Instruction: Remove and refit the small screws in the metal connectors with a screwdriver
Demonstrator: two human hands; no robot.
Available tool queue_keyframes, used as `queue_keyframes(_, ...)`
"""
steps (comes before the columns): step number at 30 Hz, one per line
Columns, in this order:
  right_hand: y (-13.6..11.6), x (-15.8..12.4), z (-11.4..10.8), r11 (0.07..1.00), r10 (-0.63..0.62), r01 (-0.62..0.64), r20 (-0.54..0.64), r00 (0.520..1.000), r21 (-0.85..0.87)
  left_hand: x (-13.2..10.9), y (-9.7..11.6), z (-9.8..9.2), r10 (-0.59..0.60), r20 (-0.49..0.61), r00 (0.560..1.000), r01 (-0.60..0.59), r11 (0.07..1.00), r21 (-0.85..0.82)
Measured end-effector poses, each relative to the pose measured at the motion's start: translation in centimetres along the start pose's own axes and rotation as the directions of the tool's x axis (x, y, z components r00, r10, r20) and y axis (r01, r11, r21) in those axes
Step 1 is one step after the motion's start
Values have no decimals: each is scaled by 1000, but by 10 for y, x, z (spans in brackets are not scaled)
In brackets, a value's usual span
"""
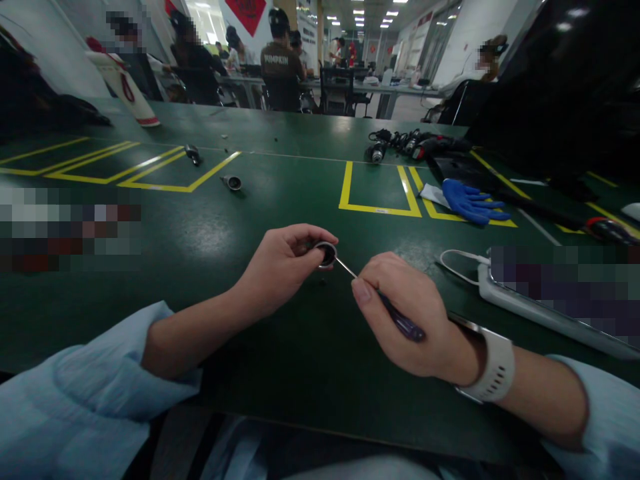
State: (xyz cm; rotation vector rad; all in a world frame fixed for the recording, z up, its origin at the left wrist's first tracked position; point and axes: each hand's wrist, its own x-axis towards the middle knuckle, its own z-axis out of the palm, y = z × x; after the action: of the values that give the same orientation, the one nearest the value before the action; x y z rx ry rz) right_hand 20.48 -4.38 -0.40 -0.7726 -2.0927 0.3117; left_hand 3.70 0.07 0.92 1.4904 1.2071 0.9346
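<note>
Near the middle of the green table point(280, 373), my left hand point(283, 267) is closed around a small round metal cup-shaped part point(327, 255), its dark hollow facing me. My right hand point(405, 310) grips a screwdriver point(403, 320) by its dark translucent handle. The thin metal shaft points up and left, and its end meets the rim of the round part; whether the tip is inside cannot be made out. A similar cone-shaped metal part point(233, 183) lies on its side beyond my left hand. Farther left lies a small dark metal piece point(193, 155).
Yellow tape outlines point(380, 211) mark the table. To the right lie a blue glove point(473, 200), a cabled black tool point(377, 152) and a white device with a cable point(550, 320). A white vase-like object point(127, 90) stands far left. People sit at desks behind.
</note>
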Motion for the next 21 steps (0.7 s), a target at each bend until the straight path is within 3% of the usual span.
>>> queue_keyframes(3,1,0,-1,991,79,-70,-81,994,111,3,-2,-2,-7,-10,1000,7,1000,-1)
queue_keyframes(5,5,1,-2,940,243,-201,-127,962,278,4,-2,-3,-26,-27,999,26,1000,-2)
queue_keyframes(8,18,1,1,721,519,-436,-2,855,539,6,-3,-5,-63,-38,997,63,998,-8)
queue_keyframes(10,28,1,4,585,619,-542,100,779,603,7,-3,-6,-101,-18,995,101,995,-3)
queue_keyframes(12,34,1,8,517,657,-587,151,739,623,7,-3,-6,-141,12,990,141,990,6)
queue_keyframes(21,31,3,12,394,655,-616,261,709,682,8,-9,-7,-171,71,983,170,985,23)
